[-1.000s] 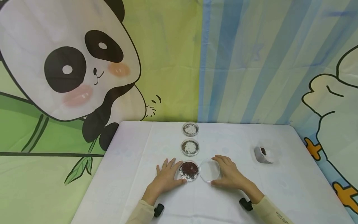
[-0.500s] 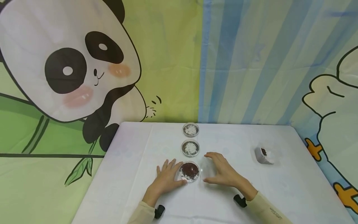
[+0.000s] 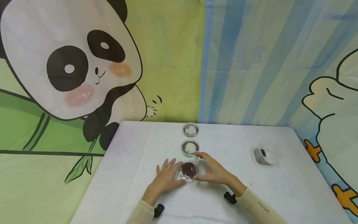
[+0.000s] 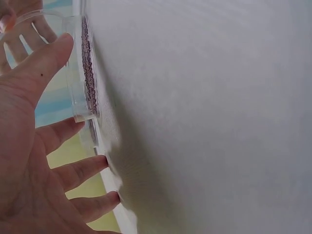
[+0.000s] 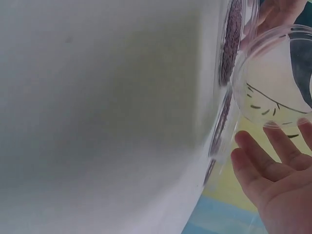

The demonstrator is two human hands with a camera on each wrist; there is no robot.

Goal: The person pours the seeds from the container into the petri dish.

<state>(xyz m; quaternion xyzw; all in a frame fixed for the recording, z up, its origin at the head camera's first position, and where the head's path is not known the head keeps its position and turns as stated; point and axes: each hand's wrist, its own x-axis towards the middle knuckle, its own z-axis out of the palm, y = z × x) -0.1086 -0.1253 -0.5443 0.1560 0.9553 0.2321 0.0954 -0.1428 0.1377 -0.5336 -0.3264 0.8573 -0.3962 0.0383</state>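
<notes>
Near the middle of the white table a petri dish base holds dark brown grains with white bits around the edge. My left hand holds this dish by its rim between thumb and index finger, the other fingers spread out to the left. My right hand grips a clear petri dish lid by its edge. The lid stands tilted, almost on edge, over the right side of the dish. In the left wrist view the dish's brown layer shows from the side, behind the thumb.
Two more petri dishes with white and dark contents, a nearer one and a farther one, line up behind. A small clear tub with dark material sits on the right of the white table. A cartoon curtain hangs behind.
My right hand has lifted the lid from the table beside the dish and brought it left, tilting it up over the dish. The left hand stays in place.
</notes>
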